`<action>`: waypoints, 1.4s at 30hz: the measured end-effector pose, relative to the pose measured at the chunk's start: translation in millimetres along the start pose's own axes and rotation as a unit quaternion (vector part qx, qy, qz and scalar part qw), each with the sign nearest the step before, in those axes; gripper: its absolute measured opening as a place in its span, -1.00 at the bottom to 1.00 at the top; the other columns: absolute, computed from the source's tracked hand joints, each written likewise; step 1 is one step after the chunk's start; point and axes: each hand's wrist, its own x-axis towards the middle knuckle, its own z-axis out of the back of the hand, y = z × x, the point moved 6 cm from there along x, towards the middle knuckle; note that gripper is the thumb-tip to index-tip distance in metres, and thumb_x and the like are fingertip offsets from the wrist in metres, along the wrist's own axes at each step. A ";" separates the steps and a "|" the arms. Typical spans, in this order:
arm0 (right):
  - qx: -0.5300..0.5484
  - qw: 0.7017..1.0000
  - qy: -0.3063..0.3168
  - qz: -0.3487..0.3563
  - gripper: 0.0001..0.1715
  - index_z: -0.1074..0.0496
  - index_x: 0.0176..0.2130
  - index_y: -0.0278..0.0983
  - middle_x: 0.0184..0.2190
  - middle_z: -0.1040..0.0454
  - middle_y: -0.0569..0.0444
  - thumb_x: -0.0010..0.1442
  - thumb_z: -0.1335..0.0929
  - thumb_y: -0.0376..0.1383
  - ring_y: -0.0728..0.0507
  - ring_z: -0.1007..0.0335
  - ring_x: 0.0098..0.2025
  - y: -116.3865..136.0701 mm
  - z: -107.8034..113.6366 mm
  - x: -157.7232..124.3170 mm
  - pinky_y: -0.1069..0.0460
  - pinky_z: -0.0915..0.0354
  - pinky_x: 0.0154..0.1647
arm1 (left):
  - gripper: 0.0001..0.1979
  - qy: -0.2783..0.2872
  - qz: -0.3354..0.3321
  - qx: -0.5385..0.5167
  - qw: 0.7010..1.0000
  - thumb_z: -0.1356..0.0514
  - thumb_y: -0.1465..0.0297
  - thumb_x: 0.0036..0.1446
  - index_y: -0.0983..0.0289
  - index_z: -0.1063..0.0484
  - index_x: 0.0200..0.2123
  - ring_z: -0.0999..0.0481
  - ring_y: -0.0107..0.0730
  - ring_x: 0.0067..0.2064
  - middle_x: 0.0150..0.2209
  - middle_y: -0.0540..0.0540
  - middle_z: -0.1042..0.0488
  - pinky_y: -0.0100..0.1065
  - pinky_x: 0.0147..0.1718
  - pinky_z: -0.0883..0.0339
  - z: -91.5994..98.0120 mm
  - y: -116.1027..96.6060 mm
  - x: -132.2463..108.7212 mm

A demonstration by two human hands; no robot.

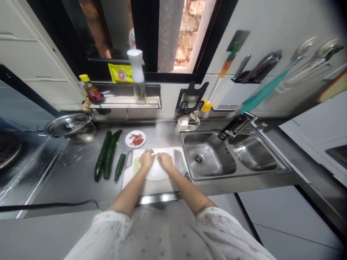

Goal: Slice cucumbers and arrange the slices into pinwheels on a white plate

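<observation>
Both my hands meet over a white plate [156, 173] that lies on a white cutting board [151, 186]. My left hand [146, 159] and my right hand [165, 161] are curled, fingertips together on small pale green cucumber pieces [156, 155] at the plate's far rim. A row of cucumber slices [136, 165] lies on the board left of my left hand. A cleaver [179, 161] rests flat on the board's right side, apart from my right hand.
Two whole cucumbers [106, 155] and a shorter piece [119, 167] lie left of the board. A small plate of chopped red chilli [135, 139] sits behind. A double sink [230, 155] is right; a lidded steel pot [71, 125] is left. Bottles stand on the window shelf [124, 104].
</observation>
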 end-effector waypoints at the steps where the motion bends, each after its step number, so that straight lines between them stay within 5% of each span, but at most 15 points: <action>1: 0.001 1.000 -0.003 0.000 -0.63 -0.41 -0.02 -0.26 -0.06 -0.46 -0.08 0.34 -0.12 -0.33 -0.12 -0.31 -0.03 -0.1 0.2 -0.2 0.05 -0.15 -0.10 | -0.75 -0.001 -0.001 -0.001 1.000 -0.13 0.20 0.20 0.15 -0.45 -0.12 -0.44 -0.27 -0.09 -0.09 0.09 -0.45 -0.33 -0.16 -0.23 0.7 -0.1 -0.7; 12: 0.020 0.999 -0.030 -0.005 -0.60 -0.38 0.04 -0.21 -0.04 -0.45 -0.04 0.38 -0.11 -0.23 -0.11 -0.31 -0.03 -9.4 4.5 -18.7 0.06 -0.16 -0.10 | -0.71 -0.001 -0.127 0.066 0.990 -0.02 0.32 0.27 0.12 -0.48 -0.05 -0.30 -0.20 0.01 -0.08 0.15 -0.40 -0.28 -0.02 -0.17 7.7 0.8 -36.9; 22: -0.011 1.000 0.012 -0.003 -0.59 -0.43 -0.02 -0.23 -0.09 -0.46 -0.07 0.38 -0.10 -0.23 -0.11 -0.36 -0.10 2.5 0.7 -30.6 0.06 -0.19 -0.17 | -0.65 0.011 -0.119 0.080 0.990 -0.02 0.38 0.24 0.08 -0.44 0.04 -0.28 -0.17 0.01 -0.04 0.16 -0.37 -0.25 -0.02 -0.17 6.0 2.5 -42.8; 27: 0.031 0.999 -0.032 0.030 -0.59 -0.43 0.01 -0.21 -0.11 -0.49 -0.04 0.37 -0.12 -0.23 -0.11 -0.37 -0.07 10.1 6.2 -45.5 0.07 -0.20 -0.11 | -0.66 -0.049 -0.114 0.028 0.992 -0.02 0.35 0.24 0.12 -0.46 0.02 -0.31 -0.18 0.02 -0.05 0.15 -0.39 -0.25 0.05 -0.16 23.2 8.3 -56.9; 32: 0.104 0.985 -0.108 0.089 -0.58 -0.44 0.03 -0.22 -0.09 -0.52 -0.01 0.37 -0.13 -0.23 -0.08 -0.38 -0.04 17.8 5.7 -79.6 0.09 -0.20 0.00 | -0.70 -0.117 -0.071 -0.042 0.990 -0.04 0.33 0.22 0.14 -0.49 -0.07 -0.36 -0.21 0.00 -0.09 0.12 -0.43 -0.29 0.02 -0.23 41.2 45.9 -81.9; 38: 0.131 0.980 -0.136 0.069 -0.61 -0.47 -0.01 -0.22 -0.10 -0.54 0.00 0.35 -0.15 -0.26 -0.06 -0.42 -0.05 2.7 -10.4 -118.9 0.09 -0.24 0.00 | -0.72 -0.104 0.033 -0.066 0.992 -0.06 0.30 0.15 0.17 -0.50 -0.14 -0.46 -0.25 -0.16 -0.18 0.10 -0.46 -0.31 -0.11 -0.32 36.6 112.8 -108.5; 42: 0.149 0.978 -0.140 0.050 -0.61 -0.49 -0.04 -0.23 -0.11 -0.55 0.00 0.34 -0.15 -0.25 -0.07 -0.43 -0.05 -8.4 -18.5 -131.9 0.08 -0.25 0.03 | -0.69 -0.084 0.075 -0.045 0.993 -0.09 0.30 0.11 0.18 -0.49 -0.10 -0.46 -0.19 -0.11 -0.19 0.12 -0.47 -0.27 -0.09 -0.31 29.9 130.7 -117.3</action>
